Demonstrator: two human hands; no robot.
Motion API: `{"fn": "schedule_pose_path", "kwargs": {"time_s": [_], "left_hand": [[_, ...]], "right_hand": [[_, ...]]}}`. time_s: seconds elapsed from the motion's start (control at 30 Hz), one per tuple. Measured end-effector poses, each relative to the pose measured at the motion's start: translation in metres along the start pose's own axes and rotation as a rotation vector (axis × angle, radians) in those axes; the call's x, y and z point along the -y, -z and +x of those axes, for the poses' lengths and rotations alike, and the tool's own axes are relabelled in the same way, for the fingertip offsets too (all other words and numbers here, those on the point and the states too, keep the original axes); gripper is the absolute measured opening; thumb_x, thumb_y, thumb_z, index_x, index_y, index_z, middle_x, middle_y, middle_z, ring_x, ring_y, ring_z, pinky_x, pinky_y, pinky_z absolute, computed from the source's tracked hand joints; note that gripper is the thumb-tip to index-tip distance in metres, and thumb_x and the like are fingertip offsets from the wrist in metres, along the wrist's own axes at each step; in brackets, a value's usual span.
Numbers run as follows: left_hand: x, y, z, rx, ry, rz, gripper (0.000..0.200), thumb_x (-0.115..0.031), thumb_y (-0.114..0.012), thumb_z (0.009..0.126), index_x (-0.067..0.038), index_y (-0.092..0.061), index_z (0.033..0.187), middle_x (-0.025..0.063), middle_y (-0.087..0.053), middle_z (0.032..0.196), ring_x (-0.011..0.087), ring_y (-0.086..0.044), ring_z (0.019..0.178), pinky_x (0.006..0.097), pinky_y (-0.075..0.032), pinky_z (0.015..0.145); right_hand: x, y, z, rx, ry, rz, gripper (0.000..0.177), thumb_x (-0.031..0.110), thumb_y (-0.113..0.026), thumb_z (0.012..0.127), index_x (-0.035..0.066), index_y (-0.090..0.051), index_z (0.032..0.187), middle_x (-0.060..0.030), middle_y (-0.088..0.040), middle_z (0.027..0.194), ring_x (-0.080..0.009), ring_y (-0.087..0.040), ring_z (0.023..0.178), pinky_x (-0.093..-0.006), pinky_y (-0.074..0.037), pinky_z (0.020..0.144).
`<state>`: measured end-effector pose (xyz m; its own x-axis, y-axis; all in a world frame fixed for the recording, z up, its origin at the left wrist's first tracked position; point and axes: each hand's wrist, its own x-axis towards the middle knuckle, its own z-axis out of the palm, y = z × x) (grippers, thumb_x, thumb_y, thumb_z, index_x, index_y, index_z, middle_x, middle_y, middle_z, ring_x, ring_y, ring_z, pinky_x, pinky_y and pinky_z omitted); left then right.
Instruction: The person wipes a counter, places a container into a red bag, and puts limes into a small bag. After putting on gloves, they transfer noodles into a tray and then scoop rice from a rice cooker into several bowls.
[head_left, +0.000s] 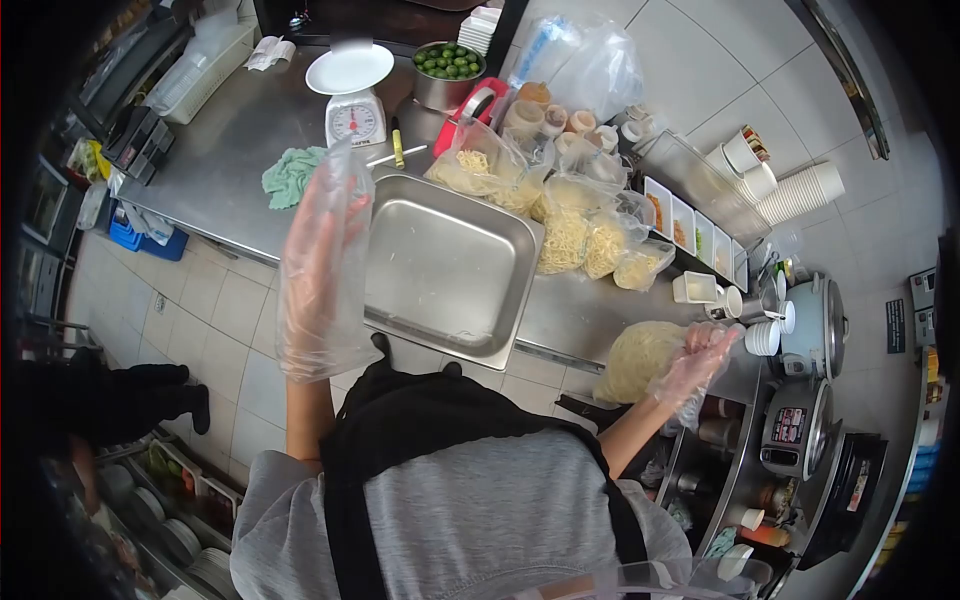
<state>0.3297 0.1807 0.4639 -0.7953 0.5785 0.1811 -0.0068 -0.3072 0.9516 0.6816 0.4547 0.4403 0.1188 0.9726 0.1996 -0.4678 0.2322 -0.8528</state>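
My left hand (pixel 318 250) is raised at the left of the metal tray (pixel 522 290), inside a loose clear plastic bag or glove; its fingers are extended and it holds nothing else. On the right, my right hand (pixel 700 355), also in thin clear plastic, is beside a bag of pale noodles (pixel 640 360) at the counter's edge. Its fingers partly overlap the bag's top; whether they grip it is unclear. The rectangular tray lies in front of my body with nothing in it. Several knotted bags of noodles (pixel 563 240) stand beyond its right side.
A kitchen scale (pixel 355 118) with a white plate, a green cloth (pixel 292 177) and a pot of green fruits (pixel 447 80) stand behind the tray. White containers (pixel 683 222) line the right back. Another person (pixel 140 400) is at the far left.
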Motion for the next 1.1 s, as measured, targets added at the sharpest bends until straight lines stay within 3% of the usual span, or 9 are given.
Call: {"fn": "schedule_pose_path", "kwargs": {"time_s": [0.17,0.37,0.6,0.63,0.73,0.83,0.87,0.93,1.1], "left_hand": [[0.025,0.0,0.018,0.222,-0.34,0.341,0.066,-0.024,-0.058,0.085,-0.003,-0.025,0.138,0.0151,-0.03,0.141,0.026,-0.03,0.13,0.0348,-0.023,0.106],[0.032,-0.04,0.007,0.932,-0.112,0.352,0.076,-0.039,-0.059,0.082,-0.007,-0.021,0.14,0.0164,-0.021,0.144,0.0272,-0.018,0.134,0.0377,-0.014,0.109],[0.112,0.001,0.035,0.72,-0.484,0.588,0.043,-0.022,-0.056,0.077,-0.003,-0.047,0.114,0.0161,-0.042,0.123,0.0353,-0.035,0.118,0.0402,-0.026,0.1],[0.134,0.011,0.041,0.699,-0.543,0.589,0.039,-0.02,-0.056,0.075,-0.003,-0.049,0.109,0.0163,-0.045,0.119,0.036,-0.038,0.114,0.0405,-0.029,0.097],[0.171,0.024,0.057,0.618,-0.007,0.435,0.04,-0.019,-0.055,0.079,-0.003,-0.047,0.114,0.0155,-0.048,0.116,0.0326,-0.042,0.114,0.039,-0.032,0.096],[0.178,0.044,0.052,0.428,-0.225,0.304,0.038,-0.02,-0.053,0.084,-0.003,-0.045,0.117,0.0111,-0.053,0.108,0.0248,-0.048,0.107,0.0353,-0.039,0.09],[0.197,0.047,0.052,0.402,0.023,-0.007,0.038,-0.02,-0.053,0.085,-0.002,-0.044,0.118,0.0111,-0.052,0.108,0.023,-0.048,0.106,0.0342,-0.039,0.09],[0.249,0.045,0.065,0.33,0.512,-0.631,0.039,-0.02,-0.052,0.088,-0.002,-0.042,0.121,0.0109,-0.05,0.109,0.0194,-0.048,0.105,0.0319,-0.038,0.091],[0.158,0.051,0.076,0.668,0.035,0.006,0.032,-0.015,-0.051,0.088,-0.005,-0.044,0.118,0.0068,-0.05,0.106,0.0158,-0.048,0.098,0.0281,-0.04,0.086]], "right_hand": [[0.015,-0.062,-0.041,0.261,-0.102,0.173,0.039,0.033,-0.046,0.093,0.015,-0.033,0.061,0.0058,-0.027,0.051,-0.007,-0.019,0.041,-0.0223,-0.02,0.038],[-0.047,-0.168,-0.106,0.308,-0.351,0.185,0.031,0.032,-0.046,0.094,0.015,-0.042,0.068,0.005,-0.033,0.058,-0.0052,-0.03,0.048,-0.0201,-0.028,0.042],[-0.148,-0.225,-0.172,0.333,-0.614,0.082,0.024,0.032,-0.047,0.093,0.015,-0.048,0.076,0.0072,-0.041,0.066,-0.0024,-0.038,0.057,-0.0189,-0.035,0.05],[-0.155,-0.232,-0.178,0.384,-0.587,0.036,0.023,0.032,-0.048,0.093,0.014,-0.048,0.078,0.0069,-0.042,0.067,-0.0025,-0.04,0.059,-0.019,-0.036,0.051],[-0.183,-0.234,-0.181,0.559,-0.416,-0.289,0.019,0.027,-0.054,0.09,0.008,-0.054,0.09,0.0024,-0.05,0.08,-0.007,-0.049,0.072,-0.0221,-0.041,0.062],[-0.185,-0.245,-0.171,0.835,0.172,-0.398,0.04,0.02,-0.063,0.083,0.0,-0.049,0.114,-0.0052,-0.052,0.098,-0.0137,-0.049,0.088,-0.026,-0.041,0.076],[-0.18,-0.238,-0.164,0.897,-0.041,-0.55,0.061,0.019,-0.07,0.074,0.002,-0.042,0.126,-0.0102,-0.05,0.113,-0.0173,-0.048,0.098,-0.0309,-0.037,0.091],[-0.219,-0.202,-0.146,1.067,0.191,-0.737,0.061,0.021,-0.07,0.074,0.003,-0.043,0.126,-0.0132,-0.05,0.114,-0.0217,-0.05,0.099,-0.0345,-0.036,0.092],[-0.238,-0.177,-0.167,1.145,0.273,-0.791,0.037,0.017,-0.065,0.074,0.003,-0.055,0.107,-0.019,-0.05,0.108,-0.0331,-0.049,0.101,-0.04,-0.037,0.087]]}}
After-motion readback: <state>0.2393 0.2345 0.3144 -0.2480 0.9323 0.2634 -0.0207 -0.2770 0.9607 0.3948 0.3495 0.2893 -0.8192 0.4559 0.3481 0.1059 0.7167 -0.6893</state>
